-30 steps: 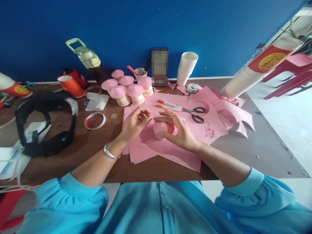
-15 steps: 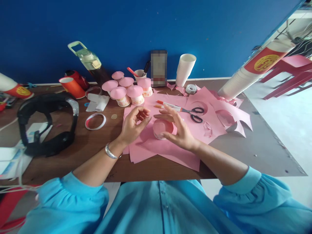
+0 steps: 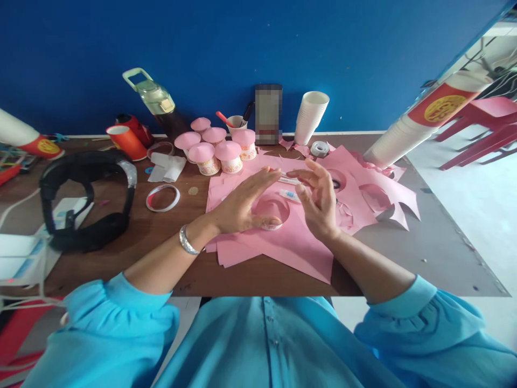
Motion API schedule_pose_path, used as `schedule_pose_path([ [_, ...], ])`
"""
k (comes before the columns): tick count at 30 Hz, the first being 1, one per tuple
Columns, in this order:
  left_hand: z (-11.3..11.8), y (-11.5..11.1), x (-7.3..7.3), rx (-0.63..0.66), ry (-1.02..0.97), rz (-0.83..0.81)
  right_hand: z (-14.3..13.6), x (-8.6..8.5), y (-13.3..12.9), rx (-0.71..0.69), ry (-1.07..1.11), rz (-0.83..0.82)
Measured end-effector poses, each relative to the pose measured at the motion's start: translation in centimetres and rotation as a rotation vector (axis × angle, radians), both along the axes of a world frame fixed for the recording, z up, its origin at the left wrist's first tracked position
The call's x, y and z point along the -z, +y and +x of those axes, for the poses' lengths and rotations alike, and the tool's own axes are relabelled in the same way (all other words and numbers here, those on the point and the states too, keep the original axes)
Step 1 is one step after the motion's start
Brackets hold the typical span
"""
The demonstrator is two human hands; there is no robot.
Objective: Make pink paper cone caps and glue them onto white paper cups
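Observation:
A small paper cup topped with a pink paper cone (image 3: 278,207) stands on pink paper sheets (image 3: 299,248). Over its left side hovers my left hand (image 3: 242,205), open, fingers stretched out and thumb apart; whether the thumb touches the cup I cannot tell. My right hand (image 3: 321,202) is raised to the right of the cup, open and holding nothing. Between the hands lies a small white glue tube (image 3: 289,195), with markers (image 3: 287,179) behind it. Scissors (image 3: 336,184) are mostly hidden behind my right hand; a handle loop shows.
Several cups with pink cone tops (image 3: 228,156) stand at the back. Farther right are stacked white cups (image 3: 311,118), a tape roll (image 3: 320,149) and paper scraps (image 3: 388,196). Leftward lie a white ring (image 3: 162,198), a bottle (image 3: 157,102) and a black headband-like device (image 3: 86,242).
My left hand has moved right, over the cup, with its fingers straightened. My right hand has drawn away to the right of the cup, uncovering the glue tube and covering most of the scissors.

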State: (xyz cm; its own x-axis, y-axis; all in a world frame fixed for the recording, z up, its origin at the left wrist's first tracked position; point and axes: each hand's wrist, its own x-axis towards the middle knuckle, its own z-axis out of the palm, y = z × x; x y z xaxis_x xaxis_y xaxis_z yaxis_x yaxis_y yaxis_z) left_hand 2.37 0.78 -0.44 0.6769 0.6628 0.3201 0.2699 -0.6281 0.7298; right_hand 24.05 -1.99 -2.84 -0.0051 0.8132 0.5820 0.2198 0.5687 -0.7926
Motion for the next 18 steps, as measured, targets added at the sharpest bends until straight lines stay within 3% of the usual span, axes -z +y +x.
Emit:
schedule_pose_path([
  [9,2.6,3.0,-0.5,0.264,0.352,0.037,1.6,0.3,1.9,0.140,0.057,0.176],
  [18,2.9,3.5,0.0,0.310,0.240,0.005,1.8,0.7,2.1,0.090,0.037,0.113],
])
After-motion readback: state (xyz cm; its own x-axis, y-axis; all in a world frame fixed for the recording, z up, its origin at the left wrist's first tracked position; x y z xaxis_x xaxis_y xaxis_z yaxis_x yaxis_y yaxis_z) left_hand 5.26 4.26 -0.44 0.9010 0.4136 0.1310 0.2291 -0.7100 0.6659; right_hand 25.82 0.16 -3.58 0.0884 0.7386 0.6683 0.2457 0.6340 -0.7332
